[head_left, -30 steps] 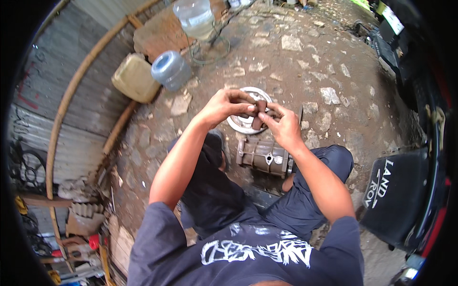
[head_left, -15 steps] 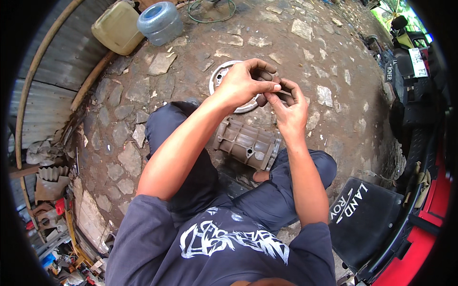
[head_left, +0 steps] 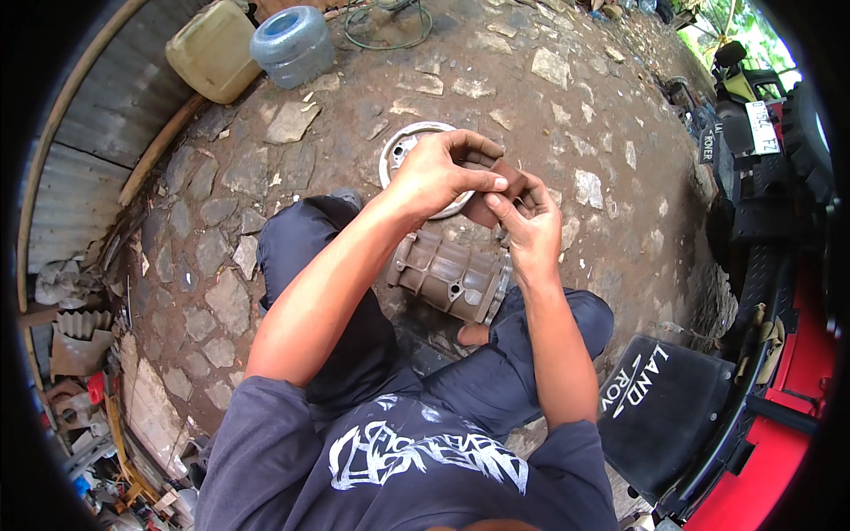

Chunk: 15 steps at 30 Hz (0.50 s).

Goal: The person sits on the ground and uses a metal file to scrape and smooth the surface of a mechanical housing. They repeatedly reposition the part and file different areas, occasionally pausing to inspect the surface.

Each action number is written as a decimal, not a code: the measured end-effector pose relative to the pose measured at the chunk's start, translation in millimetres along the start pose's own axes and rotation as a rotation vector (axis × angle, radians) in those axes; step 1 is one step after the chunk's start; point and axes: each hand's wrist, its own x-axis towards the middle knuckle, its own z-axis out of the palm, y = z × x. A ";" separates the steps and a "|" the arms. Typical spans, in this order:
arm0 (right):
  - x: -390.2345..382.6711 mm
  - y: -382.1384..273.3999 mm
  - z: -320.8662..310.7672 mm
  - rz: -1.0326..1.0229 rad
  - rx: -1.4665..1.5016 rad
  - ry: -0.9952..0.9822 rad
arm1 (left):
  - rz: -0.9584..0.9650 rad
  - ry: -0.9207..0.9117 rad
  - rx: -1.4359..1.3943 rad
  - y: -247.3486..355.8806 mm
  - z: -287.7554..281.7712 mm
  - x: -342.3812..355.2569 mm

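Note:
Between both hands, out in front of my chest, is a small brown piece of sandpaper (head_left: 481, 213). My left hand (head_left: 440, 172) pinches it between thumb and curled fingers from the left. On the other side my right hand (head_left: 533, 223) grips it, thumb tip close to the left thumb. Below the hands, a dirty ribbed metal gearbox housing (head_left: 447, 276) lies on its side between my legs. A round pale metal wheel (head_left: 387, 171) with holes lies on the ground behind my left hand, which partly covers it.
Stones are set in the dirt ground (head_left: 354, 97). A beige jerrycan (head_left: 212, 55) and a clear blue water jug (head_left: 294, 50) stand at the far left, near a green hose (head_left: 390, 46). A red vehicle (head_left: 753, 469) with a black mudflap (head_left: 668, 416) is on the right. Scrap (head_left: 97, 425) lies lower left.
The sandpaper has been turned and spread flatter, so more of its brown face shows between the hands. Both hands have shifted slightly down and left in view.

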 end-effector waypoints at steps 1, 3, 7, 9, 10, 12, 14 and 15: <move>0.5 -0.1 -0.4 0.003 0.005 0.003 | -0.002 0.013 0.009 3.6 0.1 -1.8; -2.0 -0.9 -2.2 0.007 -0.033 0.004 | -0.007 0.005 0.032 5.4 -0.9 -5.1; -2.7 6.5 -10.9 0.008 -0.051 0.017 | -0.008 -0.021 0.067 4.5 -2.5 -5.2; -2.8 10.0 -13.6 0.003 -0.014 0.041 | -0.012 -0.006 0.061 2.5 -1.7 -5.5; -2.1 9.8 -13.9 -0.006 -0.009 0.054 | -0.015 0.002 0.055 1.6 -2.1 -4.5; -2.4 7.3 -12.4 -0.035 -0.003 0.080 | -0.018 -0.010 0.056 3.2 -0.9 -5.3; -3.5 2.3 -6.9 -0.075 0.002 0.100 | -0.016 -0.046 0.074 7.5 0.3 -8.6; -3.8 1.7 -5.8 -0.098 -0.030 0.118 | -0.018 -0.053 0.077 5.6 -0.4 -8.1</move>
